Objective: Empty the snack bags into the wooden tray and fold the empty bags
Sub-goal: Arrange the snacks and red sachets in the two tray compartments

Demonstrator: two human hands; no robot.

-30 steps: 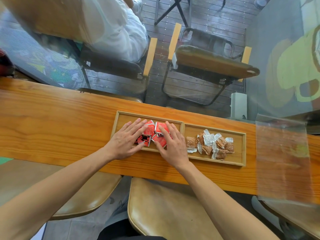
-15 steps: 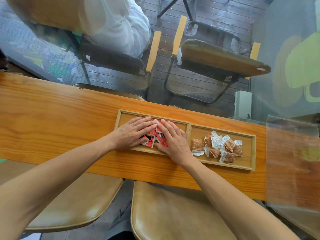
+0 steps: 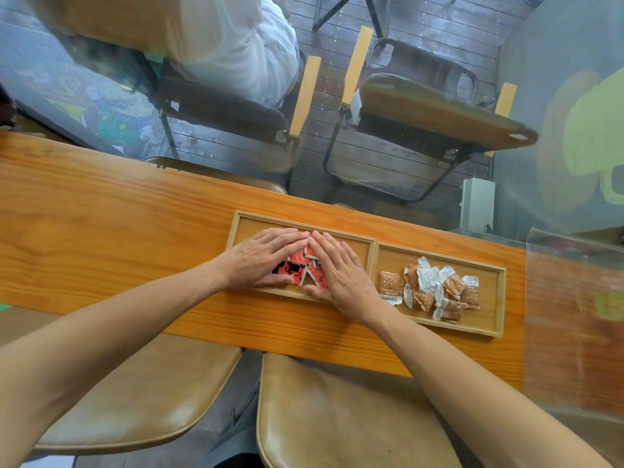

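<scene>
Both hands flat in tray [image 3: 435, 325] on counter [image 3: 101, 238], L hand [image 3: 260, 261] & R hand [image 3: 341, 275] fingers spread, gripping nothing, corralling red snacks [image 3: 299, 265] into L compartment; brown snacks [image 3: 429, 288] sit R.

- We see bright, even daylight, soft shadows only.
- Sheen on the desk [image 3: 101, 211] top.
- Wide-angle bending at the edges.
- Clear bag [image 3: 574, 315] at right smeared by blur, centre sharp.
</scene>
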